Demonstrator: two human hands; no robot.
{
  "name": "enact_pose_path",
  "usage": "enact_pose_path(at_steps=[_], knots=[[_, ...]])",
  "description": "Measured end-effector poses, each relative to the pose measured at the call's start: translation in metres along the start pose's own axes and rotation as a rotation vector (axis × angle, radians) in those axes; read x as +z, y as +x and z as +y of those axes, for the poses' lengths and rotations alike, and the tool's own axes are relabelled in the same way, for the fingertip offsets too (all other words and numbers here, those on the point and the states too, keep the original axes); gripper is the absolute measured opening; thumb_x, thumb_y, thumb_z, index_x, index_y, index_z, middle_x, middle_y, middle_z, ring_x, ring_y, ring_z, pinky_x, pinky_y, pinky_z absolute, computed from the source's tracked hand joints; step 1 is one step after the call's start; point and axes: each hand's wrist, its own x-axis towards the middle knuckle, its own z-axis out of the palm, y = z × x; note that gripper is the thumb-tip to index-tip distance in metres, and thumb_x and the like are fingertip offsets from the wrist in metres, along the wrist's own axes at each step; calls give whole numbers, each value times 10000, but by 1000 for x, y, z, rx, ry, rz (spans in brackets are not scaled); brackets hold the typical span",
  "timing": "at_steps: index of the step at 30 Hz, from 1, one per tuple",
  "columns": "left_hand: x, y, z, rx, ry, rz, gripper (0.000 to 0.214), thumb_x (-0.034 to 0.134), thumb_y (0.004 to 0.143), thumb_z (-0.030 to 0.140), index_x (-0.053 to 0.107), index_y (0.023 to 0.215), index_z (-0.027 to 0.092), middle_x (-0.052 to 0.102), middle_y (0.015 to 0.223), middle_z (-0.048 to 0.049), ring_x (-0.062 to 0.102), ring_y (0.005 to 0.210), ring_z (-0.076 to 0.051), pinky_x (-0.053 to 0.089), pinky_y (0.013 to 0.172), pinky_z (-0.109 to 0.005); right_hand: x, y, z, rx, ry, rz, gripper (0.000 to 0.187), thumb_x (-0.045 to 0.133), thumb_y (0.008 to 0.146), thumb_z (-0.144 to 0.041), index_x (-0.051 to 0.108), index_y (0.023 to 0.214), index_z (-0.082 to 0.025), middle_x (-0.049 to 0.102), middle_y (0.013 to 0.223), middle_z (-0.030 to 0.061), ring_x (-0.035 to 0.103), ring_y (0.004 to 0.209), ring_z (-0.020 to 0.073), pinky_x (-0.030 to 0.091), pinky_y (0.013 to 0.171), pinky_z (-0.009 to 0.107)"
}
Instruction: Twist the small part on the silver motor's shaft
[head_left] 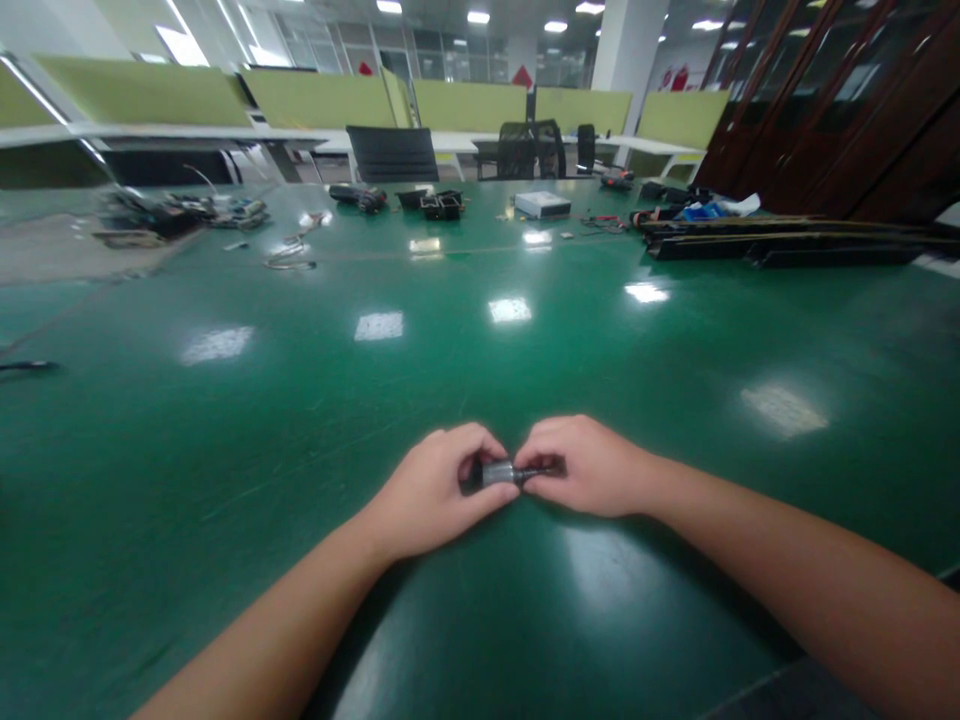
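Just above the green table, my left hand (442,485) is closed around a small silver-and-black cylindrical part (496,473), thumb below and fingers above. From the cylinder's right end runs a thin dark shaft or stem (534,472). My right hand (581,465) pinches that end between thumb and fingertips, close beside the left thumb. The piece lies roughly level, pointing left to right. Its left end is partly hidden inside my left hand, and its exact kind is too small to make out.
The green tabletop (300,400) stretches ahead with glossy reflections. A silver box-shaped device (542,205) stands near its far edge. Tangled electronic parts (165,215) lie far left, long black bars (780,242) far right. A dark cable end (28,366) enters at left.
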Motion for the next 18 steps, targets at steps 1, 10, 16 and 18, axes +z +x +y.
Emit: enact_pose_path(at_steps=[1,10,16,18], knots=[[0,0,0,-1,2,0,224,720,828,400,685,955,218,640,768,13,571,681,-155,393,630,-272,0,0,0,-4,-2,2,158,692,828,-156,744,976,-175,680,849,22,593,761,138,430,707,246],[3,0,-2,-6,16,11,217,753,782,376,678,917,224,658,789,15,588,701,-164,409,642,-277,1,1,0,-24,-47,10,112,694,843,-185,735,947,-177,678,835,18,578,758,139,408,710,258],[3,1,-2,1,22,7,216,754,785,370,651,895,215,654,791,16,584,699,-164,397,642,-277,3,1,0,-32,-73,19,103,697,847,-202,735,938,-174,685,844,24,588,774,146,415,721,264],[3,1,-2,-2,33,-1,225,749,791,382,644,897,214,651,792,18,583,701,-164,390,643,-277,3,1,1,-37,-76,22,105,698,847,-203,736,939,-171,687,845,24,589,775,146,418,724,264]])
